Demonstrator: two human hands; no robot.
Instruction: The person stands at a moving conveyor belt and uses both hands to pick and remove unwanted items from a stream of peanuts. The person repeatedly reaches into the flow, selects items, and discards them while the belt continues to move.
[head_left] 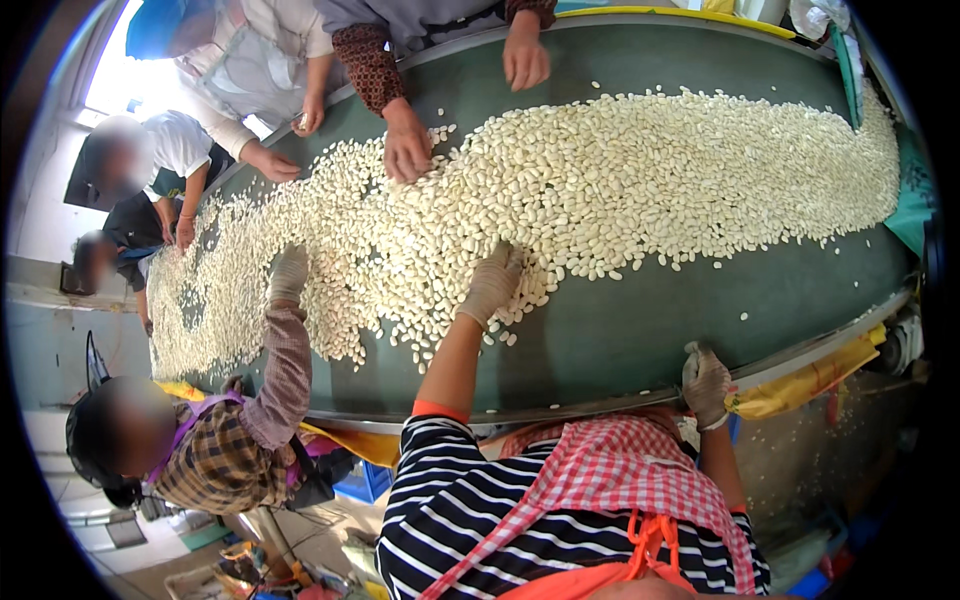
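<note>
White beans (600, 180) lie in a broad, thick band along a dark green conveyor belt (640, 320). My left hand (493, 283), in a pale thin glove, reaches onto the near side of this band. Its fingers stretch out over the beans, and the fingertips are partly sunk among them. At the belt's near rim, to the right, rests my right hand (706, 385) in a similar, dirtier glove. Its fingers are curled in, and whatever they may hold is hidden. A few loose beans are scattered on the bare belt between my hands and beyond.
Across the belt, a co-worker's hand (407, 145) touches the beans and another hand (525, 55) hovers at the far edge. At my left a gloved co-worker's hand (289, 275) reaches in. More people line the far left. Yellow sheeting (800, 385) hangs below the metal rim.
</note>
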